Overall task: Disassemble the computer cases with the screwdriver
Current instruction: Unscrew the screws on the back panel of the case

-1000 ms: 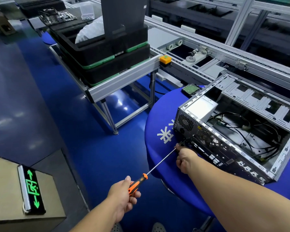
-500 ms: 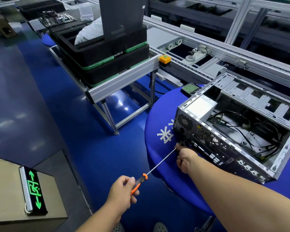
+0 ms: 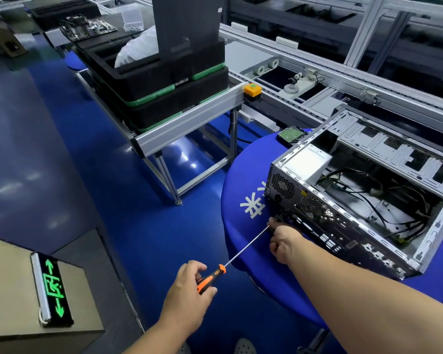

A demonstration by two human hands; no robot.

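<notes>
Glossy blue flooring runs under an aluminium-framed conveyor line, and a round table in a blue cloth [image 3: 237, 180] carries the open grey steel computer case [image 3: 368, 200], lying on its side with black cables and a silver power supply showing inside. Behind the case a bare hard drive [image 3: 290, 134] lies near the table's far edge; further off from the case, stacked black trays with green trim [image 3: 159, 80] sit on the conveyor frame, and a lit green exit sign [image 3: 52, 287] rests on a beige cabinet well to the case's left. The orange-and-black-handled screwdriver [image 3: 237, 256] has its tip at the case's rear panel. Compared with half a second ago, the left hand [image 3: 189, 290] has rolled the handle in its curled fingers, so more orange now shows, while the right hand [image 3: 283, 242] stays pinched around the shaft tip at the panel. That suggests a rear screw is being turned out, an early-to-middle step of the disassembly.
</notes>
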